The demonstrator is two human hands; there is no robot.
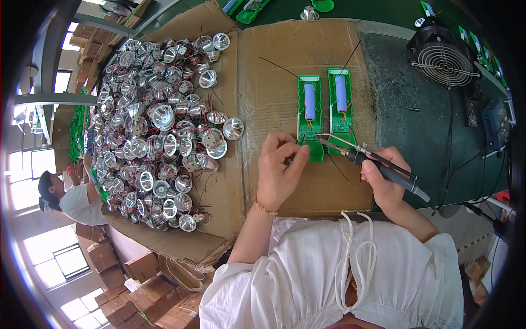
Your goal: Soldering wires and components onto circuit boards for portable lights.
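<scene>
Two green plastic housings lie side by side on cardboard, the left housing (315, 153) and the right housing (334, 77). Each carries a lilac cylindrical battery (309, 101), a small green circuit board (308, 133) and thin wires. My left hand (280, 171) is pinched closed at the left housing's lower end, on what looks like a thin dark wire; the fingertips partly hide it. My right hand (388, 178) grips a soldering iron (392, 174) with a thin feed tube along it. Its tip points left, at or just above the left housing's board; contact cannot be made out.
Left of the cardboard mat (268, 104) is a big heap of silver reflector cups (161, 118) with wires. A black fan (446, 63) and a blue box (496, 125) stand at the right, cables trailing. More green housings (252, 10) lie at the back. Another person (79, 203) is at far left.
</scene>
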